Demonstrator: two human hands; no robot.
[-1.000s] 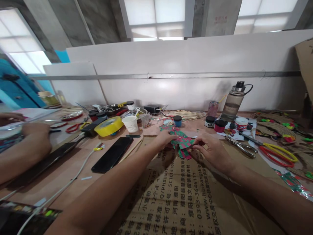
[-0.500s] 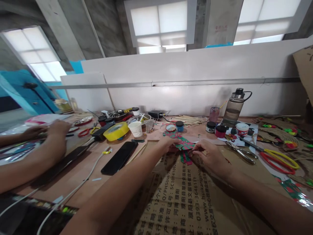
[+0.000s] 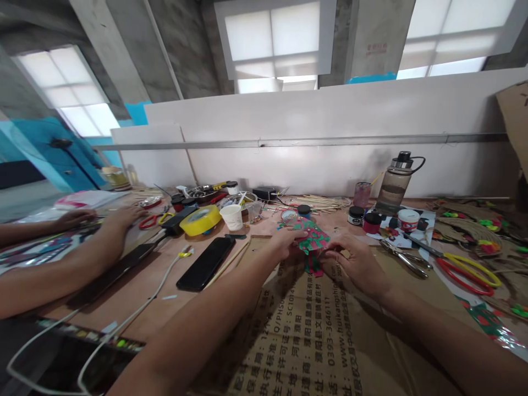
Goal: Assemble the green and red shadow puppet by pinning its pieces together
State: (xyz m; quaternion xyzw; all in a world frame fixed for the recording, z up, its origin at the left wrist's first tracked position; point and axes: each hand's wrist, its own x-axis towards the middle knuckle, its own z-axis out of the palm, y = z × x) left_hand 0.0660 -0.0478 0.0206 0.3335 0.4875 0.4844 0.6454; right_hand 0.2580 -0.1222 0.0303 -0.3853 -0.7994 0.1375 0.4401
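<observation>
A green and pink patterned piece [image 3: 310, 235], dotted with small shiny beads, is held up over a printed cardboard sheet [image 3: 297, 330]. My left hand [image 3: 286, 242] pinches its left edge between thumb and fingers. At its lower right edge, the fingers of my right hand [image 3: 350, 258] are closed together on it. A narrower strip of the same pattern hangs below the wider part. Whether my right fingertips also hold something small cannot be made out. Right of my right hand lie metal pliers [image 3: 406, 257] and scissors [image 3: 466, 272] with red and yellow handles.
On the left are a black phone [image 3: 206, 264], yellow tape [image 3: 201, 221], a paper cup [image 3: 231, 217] and a power strip [image 3: 111, 275]. A co-worker's hands [image 3: 124, 217] work at far left. Paint jars [image 3: 372, 221] and a water bottle [image 3: 394, 184] stand at back right.
The patterned piece has turned so that more of its beaded face shows toward me. Both my hands stay on it. The co-worker's near hand has moved and lies flatter.
</observation>
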